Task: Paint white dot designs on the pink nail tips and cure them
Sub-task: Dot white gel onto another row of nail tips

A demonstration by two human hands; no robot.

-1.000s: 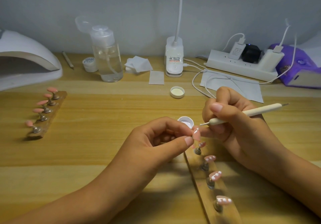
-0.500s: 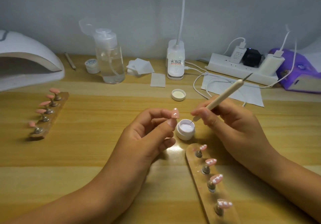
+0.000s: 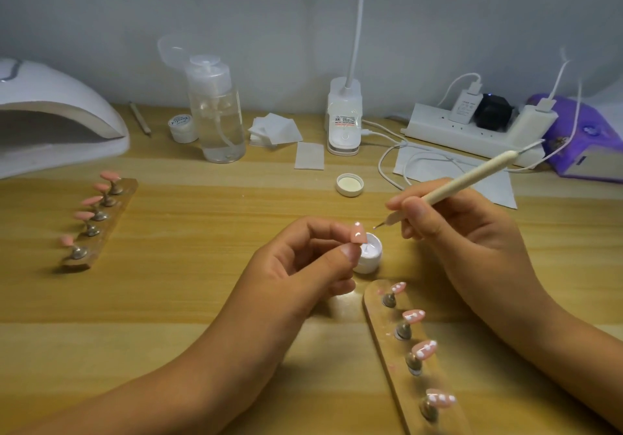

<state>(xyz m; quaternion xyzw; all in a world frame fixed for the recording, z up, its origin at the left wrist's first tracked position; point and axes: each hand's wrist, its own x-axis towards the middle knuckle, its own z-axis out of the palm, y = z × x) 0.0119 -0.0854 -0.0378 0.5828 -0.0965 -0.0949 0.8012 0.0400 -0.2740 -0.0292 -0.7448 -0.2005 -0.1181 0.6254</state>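
Centre frame, the left hand [image 3: 303,266] pinches a pink tip [image 3: 358,233] upright over the white pot [image 3: 370,256], while the right hand [image 3: 448,229] grips the dotting pen [image 3: 465,181], its point just beside the tip.

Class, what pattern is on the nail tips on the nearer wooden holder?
White dots on pink nail tips, on the nearer holder; seen in the head view.

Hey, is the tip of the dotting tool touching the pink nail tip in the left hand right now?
Apart. The head view shows bare space between the dotting tool point and the pink nail tip pinched in the left hand; the right hand holds the tool.
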